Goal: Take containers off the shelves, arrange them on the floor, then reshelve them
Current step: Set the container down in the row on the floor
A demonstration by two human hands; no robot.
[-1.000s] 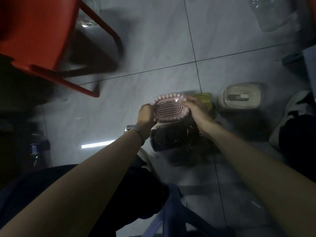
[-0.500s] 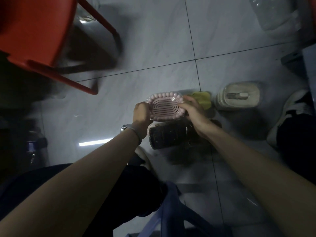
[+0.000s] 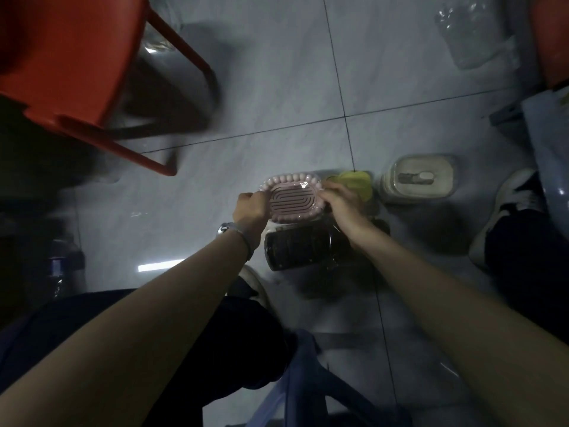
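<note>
Holding the pink container (image 3: 294, 198) by its two ends, the left hand (image 3: 251, 208) and right hand (image 3: 341, 201) each pinch its rim, just over the dark jar (image 3: 297, 248) lying on the floor (image 3: 277, 118), near the yellow-lidded tub (image 3: 354, 180) and white-lidded box (image 3: 418, 180). Arranging seems underway; next, lowering it level onto bare floor

Watch (image 3: 223, 229), perhaps, by left hand (image 3: 250, 208); dark trousers (image 3: 246, 334)

Both bare forearms stretch forward and down, converging on the pink slotted dish (image 3: 292, 198). The left hand (image 3: 250, 208) grips the dish's left end with curled fingers and has a wrist band (image 3: 235, 232) just behind it. The right hand (image 3: 342, 201) pinches the dish's right end, knuckles up.
</note>
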